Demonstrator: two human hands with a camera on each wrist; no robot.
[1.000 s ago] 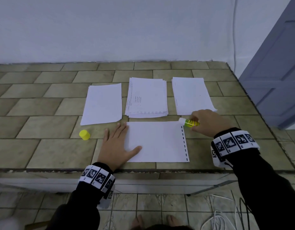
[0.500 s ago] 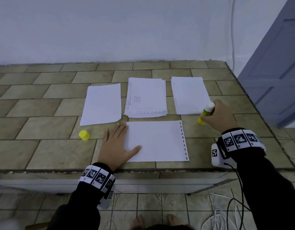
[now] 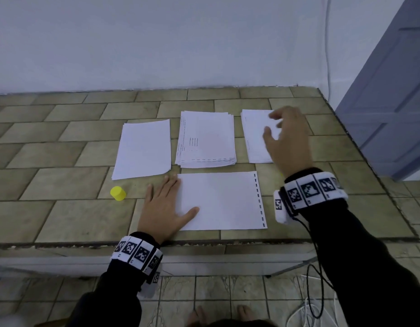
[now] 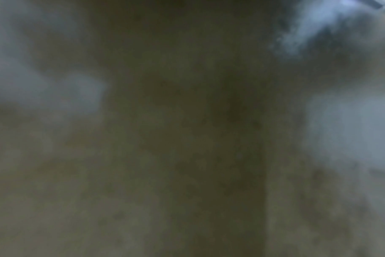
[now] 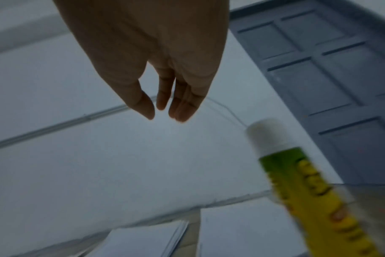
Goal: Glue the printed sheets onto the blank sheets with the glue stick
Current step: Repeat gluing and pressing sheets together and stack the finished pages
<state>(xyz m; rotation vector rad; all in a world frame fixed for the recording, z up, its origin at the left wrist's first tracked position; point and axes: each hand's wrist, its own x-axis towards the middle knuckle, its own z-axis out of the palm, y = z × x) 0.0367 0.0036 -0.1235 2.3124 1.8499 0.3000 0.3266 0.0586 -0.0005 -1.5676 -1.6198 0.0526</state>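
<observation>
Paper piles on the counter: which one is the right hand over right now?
The right hand is over the far-right pile, next to the door. The middle stack, the left pile and the near sheet under the left hand lie apart from it.

Tiled counter against a white wall, grey-blue panelled door, white cables on the floor.

The left wrist view is a dark smear; nothing there can be made out. Under the right hand, part of the far-right sheet is covered. The glue stick below that hand is blurred, its label unreadable, its base cut off by the picture's edge.
</observation>
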